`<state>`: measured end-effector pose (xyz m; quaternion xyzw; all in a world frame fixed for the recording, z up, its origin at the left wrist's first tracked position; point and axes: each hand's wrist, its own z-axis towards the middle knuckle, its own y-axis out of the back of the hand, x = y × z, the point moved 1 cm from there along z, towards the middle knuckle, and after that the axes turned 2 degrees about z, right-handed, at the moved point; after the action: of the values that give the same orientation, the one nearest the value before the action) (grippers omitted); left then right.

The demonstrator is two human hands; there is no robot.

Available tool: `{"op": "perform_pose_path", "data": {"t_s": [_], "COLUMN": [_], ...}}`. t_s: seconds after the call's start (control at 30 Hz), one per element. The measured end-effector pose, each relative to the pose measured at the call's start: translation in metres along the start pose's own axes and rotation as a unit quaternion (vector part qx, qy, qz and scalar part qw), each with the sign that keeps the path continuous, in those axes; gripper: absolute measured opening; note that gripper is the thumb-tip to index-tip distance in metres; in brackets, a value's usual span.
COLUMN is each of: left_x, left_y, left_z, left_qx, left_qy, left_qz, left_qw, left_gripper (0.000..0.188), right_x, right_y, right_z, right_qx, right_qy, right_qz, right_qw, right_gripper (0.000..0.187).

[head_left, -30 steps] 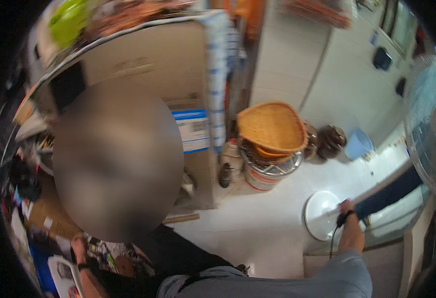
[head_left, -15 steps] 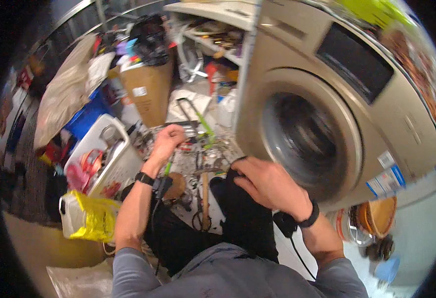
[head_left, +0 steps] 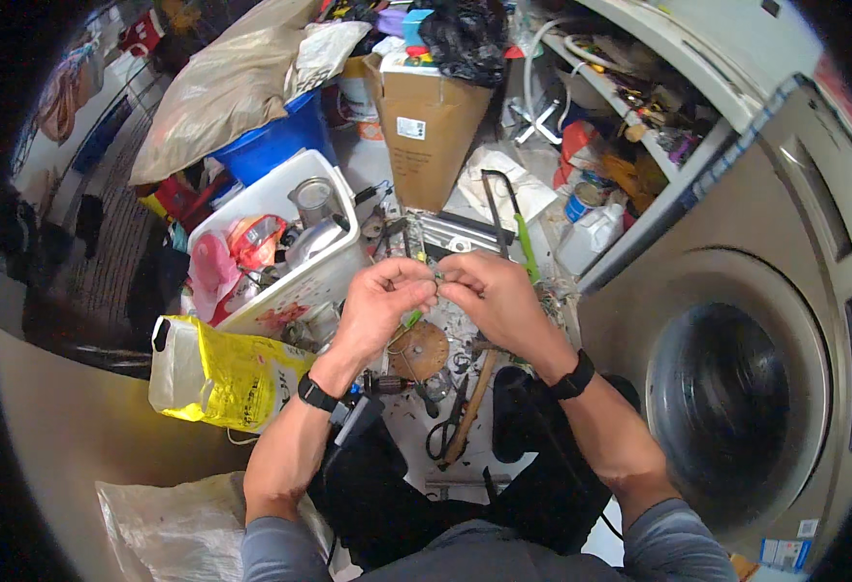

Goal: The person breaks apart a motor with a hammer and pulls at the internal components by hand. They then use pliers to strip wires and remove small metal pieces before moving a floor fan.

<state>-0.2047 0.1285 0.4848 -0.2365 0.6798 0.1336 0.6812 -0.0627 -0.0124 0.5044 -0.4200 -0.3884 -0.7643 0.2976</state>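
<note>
My left hand (head_left: 383, 303) and my right hand (head_left: 499, 299) meet fingertip to fingertip above the cluttered floor. Both are closed in a pinch, and something tiny sits between the fingertips, too small to name. Beneath them lies a round brown disc (head_left: 418, 351). A hammer with a wooden handle (head_left: 472, 405) rests between my knees, with black-handled scissors (head_left: 440, 438) alongside. Beyond my right hand is a hacksaw with a green handle (head_left: 526, 247). Metal bars (head_left: 450, 233) lie past the fingertips.
A white basket (head_left: 343, 247) of odds and ends and a yellow bag (head_left: 241, 383) stand at left. Behind are a blue tub (head_left: 275, 141) and a tall cardboard box (head_left: 426, 145). On the right are a washing machine (head_left: 600, 262), shelving (head_left: 629, 126) and a white jug (head_left: 591, 241).
My right hand has left its place by my right knee and come up to join the left at the fingertips. The view has swung, putting the washing machine farther right.
</note>
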Motion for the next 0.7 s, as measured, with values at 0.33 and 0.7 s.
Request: {"op": "perform_pose_path", "data": {"t_s": [0.33, 0.7], "left_x": [0.001, 0.002], "left_y": [0.011, 0.003], "left_z": [-0.029, -0.041], "left_qx": [-0.087, -0.105], "left_qy": [-0.024, -0.081], "left_qz": [0.077, 0.009], "left_qw": [0.993, 0.991], "left_gripper": [0.018, 0.022], "right_x": [-0.009, -0.01], "right_y": [-0.028, -0.036], "right_z": [0.009, -0.001], "right_qx": [0.035, 0.031], "right_qy": [0.027, 0.044], "right_qz": [-0.032, 0.003], "right_qw": [0.999, 0.999], "right_gripper": [0.019, 0.02]}}
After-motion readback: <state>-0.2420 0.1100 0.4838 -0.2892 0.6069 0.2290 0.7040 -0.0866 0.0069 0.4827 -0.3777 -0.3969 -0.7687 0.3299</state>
